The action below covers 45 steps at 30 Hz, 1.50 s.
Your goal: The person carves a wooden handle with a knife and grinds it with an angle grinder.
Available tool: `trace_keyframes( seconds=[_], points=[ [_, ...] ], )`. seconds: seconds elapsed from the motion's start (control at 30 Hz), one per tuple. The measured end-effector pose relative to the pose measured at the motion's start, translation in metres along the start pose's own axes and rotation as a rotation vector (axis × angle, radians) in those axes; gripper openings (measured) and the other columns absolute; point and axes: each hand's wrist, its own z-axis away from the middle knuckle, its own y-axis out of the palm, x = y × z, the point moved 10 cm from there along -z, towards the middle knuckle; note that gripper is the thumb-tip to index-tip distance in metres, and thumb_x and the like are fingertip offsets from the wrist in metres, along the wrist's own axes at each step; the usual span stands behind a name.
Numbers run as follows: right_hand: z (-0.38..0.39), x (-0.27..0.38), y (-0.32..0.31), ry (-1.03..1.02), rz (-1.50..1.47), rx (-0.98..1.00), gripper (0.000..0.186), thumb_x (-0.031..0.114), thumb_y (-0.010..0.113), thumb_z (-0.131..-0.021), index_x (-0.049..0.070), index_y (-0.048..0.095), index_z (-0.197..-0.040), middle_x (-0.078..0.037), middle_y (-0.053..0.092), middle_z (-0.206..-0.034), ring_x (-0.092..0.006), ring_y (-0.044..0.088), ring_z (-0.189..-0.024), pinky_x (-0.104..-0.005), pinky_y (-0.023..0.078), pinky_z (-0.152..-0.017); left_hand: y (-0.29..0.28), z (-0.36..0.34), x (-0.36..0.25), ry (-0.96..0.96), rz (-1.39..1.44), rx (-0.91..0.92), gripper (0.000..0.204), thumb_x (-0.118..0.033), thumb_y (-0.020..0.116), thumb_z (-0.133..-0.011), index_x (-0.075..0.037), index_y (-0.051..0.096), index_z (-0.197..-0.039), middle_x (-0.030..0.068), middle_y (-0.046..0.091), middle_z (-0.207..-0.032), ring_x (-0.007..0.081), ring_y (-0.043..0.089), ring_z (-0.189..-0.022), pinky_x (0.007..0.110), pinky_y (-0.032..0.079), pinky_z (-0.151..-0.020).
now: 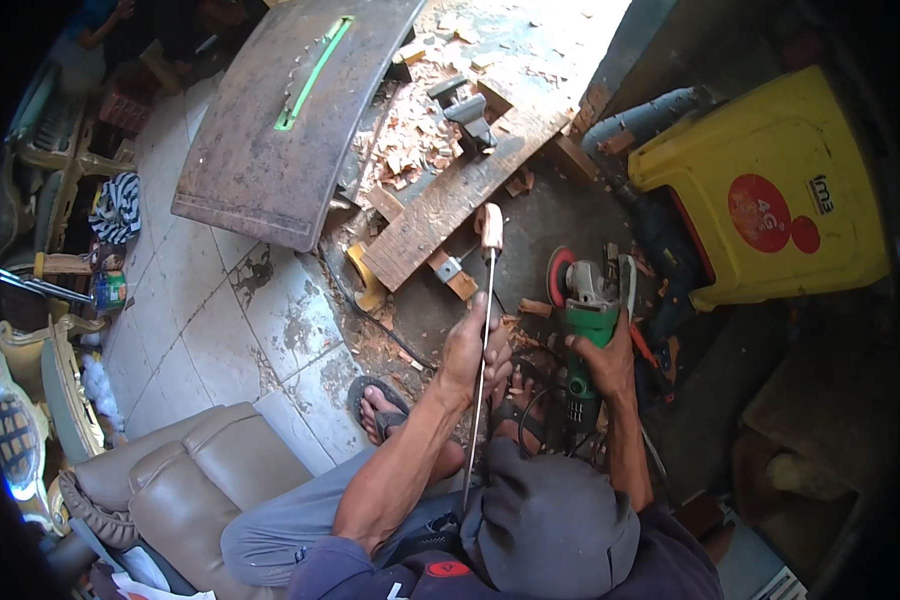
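Observation:
My left hand (470,355) is closed round the middle of a long, thin handsaw (490,228), seen nearly edge-on. Its wooden handle points away from me, and the narrow metal blade runs back toward my lap. To the right, my right hand (608,362) grips the green body of an angle grinder (592,318). The grinder's red disc faces left, a short gap from the saw; whether it is spinning I cannot tell. A black cord trails from its lower end. The two hands are apart, above my sandalled feet (385,410).
A wooden bench (440,215) littered with shavings stands ahead, carrying a metal vise (465,112). A brown panel (270,130) with a green-edged slot leans at its left. A yellow plastic stool (770,200) lies on the right; a brown leather seat (210,480) is at lower left.

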Motion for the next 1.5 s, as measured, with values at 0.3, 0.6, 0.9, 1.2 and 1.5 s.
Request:
trace_keyframes(
  seconds=[0.3,0.6,0.9,1.2,1.5],
  points=[
    [-0.007,-0.003,-0.002,0.053,-0.072,0.012,0.07,0.021,0.078,-0.073,0.001,0.05,-0.135,-0.012,0.066,-0.112,-0.021,0.065,-0.097,-0.0359,0.054,-0.086,0.024,-0.041,-0.027,-0.019,-0.061,0.069,0.047,-0.055,0.044,-0.11,-0.015,0.046,-0.084,-0.0041,0.032,-0.046,0.01,0.031,-0.028,0.024,0.027,-0.027],
    [-0.004,-0.016,0.002,0.094,0.01,0.082,0.075,0.023,0.081,-0.072,-0.001,0.048,-0.135,-0.015,0.067,-0.114,-0.0254,0.066,-0.102,-0.0392,0.053,-0.091,0.035,-0.002,0.045,-0.138,0.402,0.201,0.047,-0.053,0.036,-0.113,-0.014,0.047,-0.088,-0.0012,0.038,-0.049,0.0141,0.037,-0.031,0.029,0.03,-0.03],
    [-0.009,-0.045,0.029,0.12,0.05,0.214,0.075,0.024,0.084,-0.07,0.0,0.048,-0.131,-0.016,0.067,-0.112,-0.0274,0.067,-0.102,-0.0411,0.054,-0.091,0.005,0.007,0.051,-0.199,0.461,0.158,0.049,-0.052,0.036,-0.113,-0.013,0.049,-0.087,-0.0012,0.039,-0.05,0.0129,0.039,-0.031,0.028,0.032,-0.029],
    [-0.039,-0.014,0.037,0.043,0.122,0.23,0.08,0.029,0.086,-0.069,0.0,0.047,-0.132,-0.022,0.069,-0.114,-0.0331,0.069,-0.105,-0.0435,0.054,-0.092,-0.016,0.019,0.041,-0.162,0.257,0.079,0.049,-0.053,0.042,-0.111,-0.007,0.058,-0.102,-0.0012,0.043,-0.055,0.009,0.038,-0.033,0.023,0.032,-0.03],
    [-0.054,0.021,0.038,0.112,0.47,0.154,0.09,0.045,0.086,-0.072,-0.002,0.041,-0.134,-0.034,0.069,-0.113,-0.0492,0.07,-0.105,-0.0524,0.054,-0.091,-0.072,0.034,-0.02,-0.113,-0.729,-0.083,0.055,-0.041,0.043,-0.114,0.005,0.051,-0.143,-0.0007,0.05,-0.069,0.0065,0.04,-0.043,0.023,0.035,-0.039]
  ],
)
